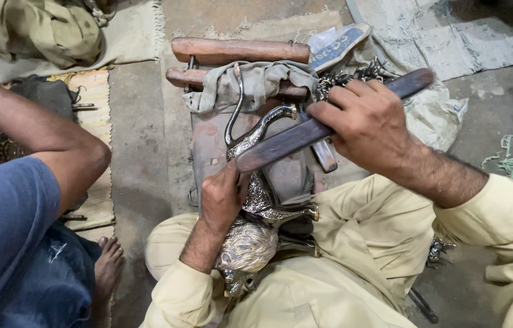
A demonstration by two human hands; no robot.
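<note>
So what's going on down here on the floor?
A person sitting on the ground steadies an ornate silvery metal figure in their lap with the left hand. The right hand grips a long, flat dark bar, laid across the figure's upper part. In front lies a worn block draped with a grey cloth, and two wooden handles beyond it. Another person's bare arm shows on the left.

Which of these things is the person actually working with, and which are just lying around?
In use:
- metal animal figurine, steadied by the left hand
- long dark flat file, in the right hand's grip
- wooden work block beneath the figurine

Lying about:
- grey rag
- two wooden handles
- pile of small metal parts
- woven mat
- another person's arm
</note>
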